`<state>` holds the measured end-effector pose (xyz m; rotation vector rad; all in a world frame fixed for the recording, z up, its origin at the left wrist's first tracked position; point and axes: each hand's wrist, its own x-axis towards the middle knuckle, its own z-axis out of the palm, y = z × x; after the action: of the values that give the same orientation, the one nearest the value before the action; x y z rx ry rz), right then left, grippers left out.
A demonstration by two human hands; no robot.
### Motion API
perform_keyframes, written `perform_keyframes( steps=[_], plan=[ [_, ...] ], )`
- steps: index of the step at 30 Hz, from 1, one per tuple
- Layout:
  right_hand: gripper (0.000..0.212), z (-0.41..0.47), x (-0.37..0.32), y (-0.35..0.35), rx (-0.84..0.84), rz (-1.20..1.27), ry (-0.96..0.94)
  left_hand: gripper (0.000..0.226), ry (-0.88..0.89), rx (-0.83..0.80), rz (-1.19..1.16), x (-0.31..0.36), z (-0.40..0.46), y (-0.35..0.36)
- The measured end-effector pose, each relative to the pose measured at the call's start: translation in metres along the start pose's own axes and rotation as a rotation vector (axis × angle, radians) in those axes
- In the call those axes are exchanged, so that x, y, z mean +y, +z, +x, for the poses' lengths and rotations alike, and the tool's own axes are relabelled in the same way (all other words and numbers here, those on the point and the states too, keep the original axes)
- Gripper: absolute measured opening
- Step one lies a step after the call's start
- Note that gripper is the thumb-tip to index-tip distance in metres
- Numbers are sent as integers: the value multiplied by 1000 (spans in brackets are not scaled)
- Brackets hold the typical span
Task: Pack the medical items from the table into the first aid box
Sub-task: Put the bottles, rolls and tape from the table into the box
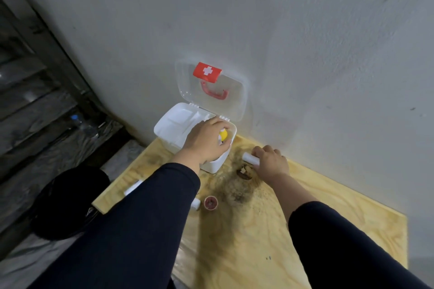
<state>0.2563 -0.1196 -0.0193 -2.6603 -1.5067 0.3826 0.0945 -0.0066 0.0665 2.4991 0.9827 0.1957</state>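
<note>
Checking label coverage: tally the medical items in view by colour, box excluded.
White: 3, the roll in the right hand, a piece by the left sleeve, a small item beside the red one
Yellow: 1, item under the left hand, over the first aid box
Red: 1, round item
Total: 5

The first aid box [178, 126] stood open at the table's [328, 206] far left corner, lid against the wall. The left hand [206, 141] held a yellow item [223, 135] over it. The right hand [270, 159] gripped a white roll [249, 157] near the far edge.
</note>
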Motion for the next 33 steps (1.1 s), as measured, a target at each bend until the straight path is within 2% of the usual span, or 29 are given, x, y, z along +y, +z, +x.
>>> perform_keyframes(
  steps=[5, 8, 13, 21, 24, 27, 30, 33],
  plan=[
    [32, -10, -5, -3, 22, 106, 56, 43, -38, -8, 25, -10, -7, -3],
    [32, -14, -11, -18, 60, 342, 95, 42, -67, -6, 29, -14, -8, -9],
    [34, -20, -33, -56, 229, 658, 117, 46, -44, -64, 57, -27, -9, -26],
    [30, -27, -116, -96, 385, 991, 212, 54, -17, -168, 89, -76, -18, -49],
    [30, -26, -156, -94, 417, 1081, 231, 56, 22, -156, 134, -99, -17, -56],
    [39, -19, -185, -81, 422, 1114, 216, 60, 52, -151, 197, -118, -13, -59],
    [54, -11, -205, -63, 446, 991, 200, 70, 55, -252, 248, -133, -9, -57],
    [59, -3, -218, -46, 470, 944, 183, 74, 72, -320, 261, -143, -9, -52]
  ],
)
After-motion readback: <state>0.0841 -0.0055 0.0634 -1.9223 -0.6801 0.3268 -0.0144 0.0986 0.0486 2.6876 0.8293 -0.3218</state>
